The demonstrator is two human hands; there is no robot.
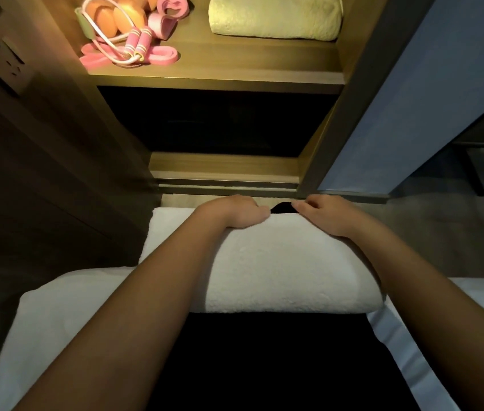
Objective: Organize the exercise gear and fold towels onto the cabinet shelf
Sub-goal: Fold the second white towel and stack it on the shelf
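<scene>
A white towel (279, 268) lies folded thick in front of me, below the cabinet. My left hand (234, 212) grips its far edge with fingers curled over the fold. My right hand (323, 213) pinches the same far edge just to the right. On the lit cabinet shelf (220, 75) above lies a folded pale yellow towel (274, 17). To its left sit a pink skipping rope (136, 44), pink resistance bands (157, 56) and orange rounded gear (116, 17).
The blue cabinet door (412, 108) stands open at the right. A wall socket (9, 63) is on the dark panel at left. A dark lower compartment (217, 123) gapes under the shelf. White bedding (50, 315) spreads at the lower left.
</scene>
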